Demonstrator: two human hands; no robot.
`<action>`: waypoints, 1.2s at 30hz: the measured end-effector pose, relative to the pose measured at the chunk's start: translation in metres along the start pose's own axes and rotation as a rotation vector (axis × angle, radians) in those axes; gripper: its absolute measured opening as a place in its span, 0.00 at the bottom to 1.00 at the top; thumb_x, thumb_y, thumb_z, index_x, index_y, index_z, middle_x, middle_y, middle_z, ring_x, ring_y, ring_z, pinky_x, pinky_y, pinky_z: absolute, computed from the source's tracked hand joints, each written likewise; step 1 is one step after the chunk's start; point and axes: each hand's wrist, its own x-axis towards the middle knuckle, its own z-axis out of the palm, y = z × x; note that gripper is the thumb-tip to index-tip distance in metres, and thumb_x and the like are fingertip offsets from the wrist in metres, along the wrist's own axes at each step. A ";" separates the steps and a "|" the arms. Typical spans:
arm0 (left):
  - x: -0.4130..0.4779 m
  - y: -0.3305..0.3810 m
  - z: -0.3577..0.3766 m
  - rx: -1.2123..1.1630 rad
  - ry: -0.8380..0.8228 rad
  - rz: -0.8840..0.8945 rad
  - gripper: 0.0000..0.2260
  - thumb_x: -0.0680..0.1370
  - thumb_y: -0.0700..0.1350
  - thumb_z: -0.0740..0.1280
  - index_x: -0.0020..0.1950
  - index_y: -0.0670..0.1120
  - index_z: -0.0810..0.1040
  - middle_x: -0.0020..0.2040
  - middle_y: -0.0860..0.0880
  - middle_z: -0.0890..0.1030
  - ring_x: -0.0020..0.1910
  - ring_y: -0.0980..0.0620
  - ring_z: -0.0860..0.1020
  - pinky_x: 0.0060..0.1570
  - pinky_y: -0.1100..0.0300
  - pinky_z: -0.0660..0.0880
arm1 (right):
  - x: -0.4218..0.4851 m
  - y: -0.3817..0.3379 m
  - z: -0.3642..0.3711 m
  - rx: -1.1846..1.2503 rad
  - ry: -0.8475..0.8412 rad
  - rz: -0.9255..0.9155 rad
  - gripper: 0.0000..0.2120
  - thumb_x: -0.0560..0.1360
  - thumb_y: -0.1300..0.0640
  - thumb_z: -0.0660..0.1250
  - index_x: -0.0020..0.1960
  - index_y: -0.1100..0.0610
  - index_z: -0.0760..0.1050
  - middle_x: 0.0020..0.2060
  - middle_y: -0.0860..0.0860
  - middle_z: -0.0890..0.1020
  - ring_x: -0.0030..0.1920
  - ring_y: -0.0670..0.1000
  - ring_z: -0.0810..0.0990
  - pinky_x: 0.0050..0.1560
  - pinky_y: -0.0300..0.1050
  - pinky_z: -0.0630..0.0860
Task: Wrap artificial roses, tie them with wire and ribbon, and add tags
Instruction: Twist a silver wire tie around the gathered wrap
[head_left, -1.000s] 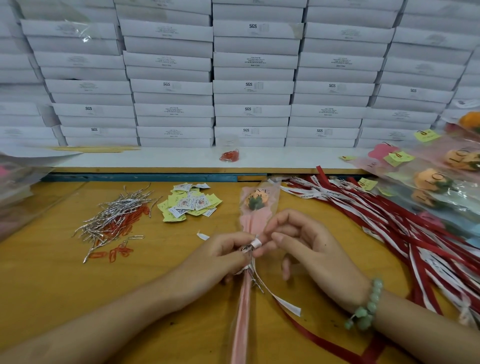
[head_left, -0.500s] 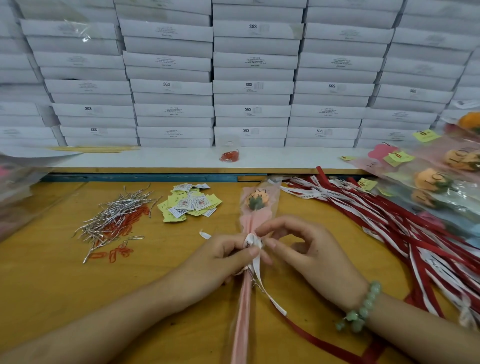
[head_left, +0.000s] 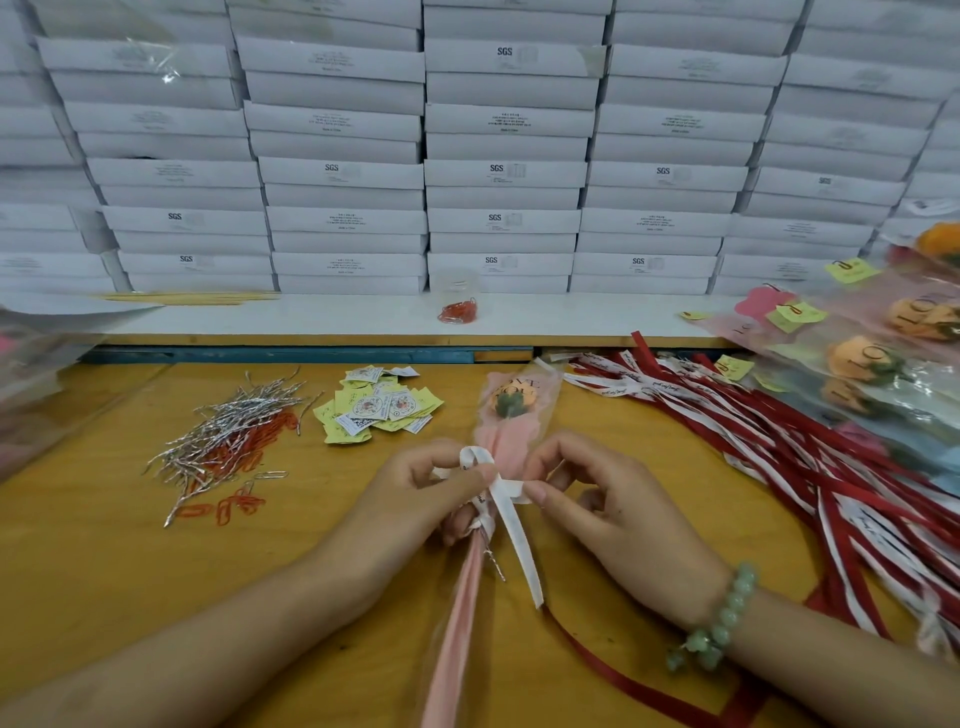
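A wrapped orange rose (head_left: 511, 402) in clear film with pink paper lies along the middle of the wooden table (head_left: 104, 561), head away from me. A white printed ribbon (head_left: 511, 525) is looped around its stem, one tail trailing toward me. My left hand (head_left: 415, 493) pinches the ribbon loop on the left of the stem. My right hand (head_left: 613, 514) pinches the ribbon end on the right. A short silver wire (head_left: 496, 564) sticks out below the knot.
Silver wire ties and orange paper clips (head_left: 228, 441) lie at the left, yellow and white tags (head_left: 376, 410) beside them. Red and white ribbons (head_left: 810, 462) spread at the right, finished roses (head_left: 872, 364) beyond. Stacked white boxes (head_left: 498, 171) fill the back.
Both hands have drawn the ribbon out to either side of the stem, forming a loop on the left and a pulled end on the right. The tail hangs straighter.
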 end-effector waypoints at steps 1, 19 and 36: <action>0.001 0.000 -0.001 -0.031 -0.002 -0.007 0.08 0.73 0.50 0.70 0.40 0.45 0.81 0.29 0.49 0.74 0.26 0.55 0.71 0.28 0.66 0.69 | 0.000 0.000 0.000 -0.004 -0.002 -0.001 0.03 0.76 0.57 0.67 0.45 0.50 0.76 0.43 0.41 0.78 0.42 0.45 0.76 0.33 0.35 0.71; -0.004 0.008 0.001 -0.036 0.070 0.009 0.08 0.67 0.46 0.75 0.45 0.47 0.86 0.38 0.45 0.85 0.36 0.54 0.81 0.35 0.63 0.77 | -0.003 -0.003 -0.003 0.087 0.105 -0.046 0.02 0.75 0.56 0.69 0.43 0.50 0.79 0.36 0.44 0.79 0.33 0.48 0.73 0.30 0.45 0.70; -0.009 0.015 0.011 0.064 0.005 0.196 0.04 0.70 0.39 0.74 0.43 0.45 0.85 0.43 0.46 0.86 0.45 0.49 0.84 0.44 0.58 0.81 | -0.002 -0.007 0.000 0.069 0.002 -0.072 0.13 0.70 0.61 0.74 0.48 0.53 0.72 0.43 0.44 0.79 0.46 0.48 0.80 0.42 0.45 0.79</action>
